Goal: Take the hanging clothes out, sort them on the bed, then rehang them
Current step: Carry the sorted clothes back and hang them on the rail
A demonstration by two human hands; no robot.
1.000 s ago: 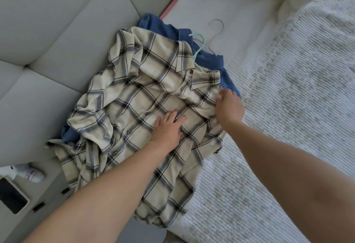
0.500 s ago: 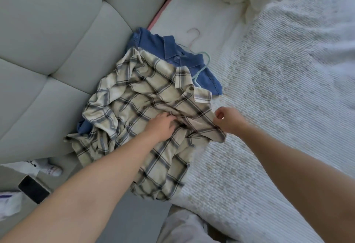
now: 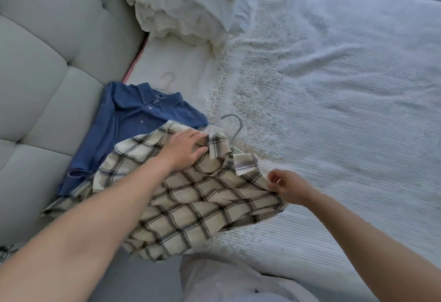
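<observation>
A cream plaid shirt (image 3: 198,203) on a pale green hanger (image 3: 235,126) lies on the white bed (image 3: 322,115), partly over a blue shirt (image 3: 133,120). The blue shirt has its own pale hanger hook (image 3: 168,79) sticking out at the collar. My left hand (image 3: 186,149) rests on the plaid shirt just left of its collar, fingers fairly straight. My right hand (image 3: 286,186) pinches the shirt's right shoulder edge with curled fingers.
A grey padded headboard (image 3: 47,74) runs along the left. A ruffled white pillow (image 3: 181,15) lies at the head of the bed with a beige shape on it. The bed's edge and my leg in pale fabric (image 3: 238,282) are at the bottom.
The plaid shirt has been pulled right and toward me, uncovering more of the blue shirt. My left hand moved up to the collar; my right hand took hold of the shoulder edge.
</observation>
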